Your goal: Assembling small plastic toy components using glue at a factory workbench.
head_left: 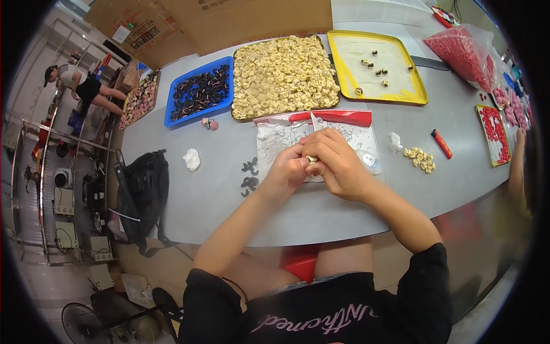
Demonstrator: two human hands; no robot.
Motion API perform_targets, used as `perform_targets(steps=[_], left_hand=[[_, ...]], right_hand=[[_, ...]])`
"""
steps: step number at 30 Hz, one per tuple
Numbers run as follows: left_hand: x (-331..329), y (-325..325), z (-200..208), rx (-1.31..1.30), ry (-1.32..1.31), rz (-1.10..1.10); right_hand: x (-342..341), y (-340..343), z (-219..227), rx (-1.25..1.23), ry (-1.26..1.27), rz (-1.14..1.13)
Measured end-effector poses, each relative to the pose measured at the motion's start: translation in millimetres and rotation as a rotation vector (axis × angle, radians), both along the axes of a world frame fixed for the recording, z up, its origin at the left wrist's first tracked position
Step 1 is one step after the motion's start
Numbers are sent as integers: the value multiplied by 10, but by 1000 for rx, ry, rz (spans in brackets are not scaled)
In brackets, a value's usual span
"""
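My left hand (286,173) and my right hand (339,166) meet over the middle of the table. Between their fingertips they pinch a small cream-coloured piece (311,159), partly hidden by the fingers. Under the hands lies a white sheet with a red edge (358,119), strewn with grey bits. Left of my left hand are several loose black curved pieces (250,183). To the right of my right hand sits a small pile of cream pieces (420,160). A round clear-and-white item (368,161) is close beside my right wrist.
Beyond the hands stand a blue tray (168,117) of black pieces, a heaped tray of cream pieces (286,77) and a yellow tray (421,94). A red-handled tool (441,144), white wads (192,160), and a black bag (143,195) lie around. A co-worker's arm (517,163) reaches in right.
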State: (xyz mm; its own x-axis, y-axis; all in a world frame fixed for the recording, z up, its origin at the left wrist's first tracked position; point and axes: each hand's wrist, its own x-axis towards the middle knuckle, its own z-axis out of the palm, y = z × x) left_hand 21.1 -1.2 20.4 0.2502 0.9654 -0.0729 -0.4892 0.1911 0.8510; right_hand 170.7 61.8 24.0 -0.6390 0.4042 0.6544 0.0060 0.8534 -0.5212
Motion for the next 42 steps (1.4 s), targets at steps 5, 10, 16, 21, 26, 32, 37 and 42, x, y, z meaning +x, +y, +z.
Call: perform_targets(steps=[5,10,16,21,26,32,37,42], left_hand=[[-28,7,-24,-8,-18,-20],[-37,13,-23,-11,-37,-30],[-35,16,-36,-6,-56,-41],[-34,15,-30,-14,-49,-43],[-33,17,-39,-20,-52,-41],[-93,27,-154,2,8,-77],[-110,40,-193,9,19,-105],[-35,36,-93,-11,-46,-46]], right_hand=[[-2,1,19,-15,13,20],[10,11,62,-1,0,32],[15,19,56,0,-18,28],[17,22,67,-2,-16,35],[16,15,73,-1,-19,31],[15,8,77,-13,-18,33],[24,13,82,-4,-26,35],[28,21,67,-11,-38,29]])
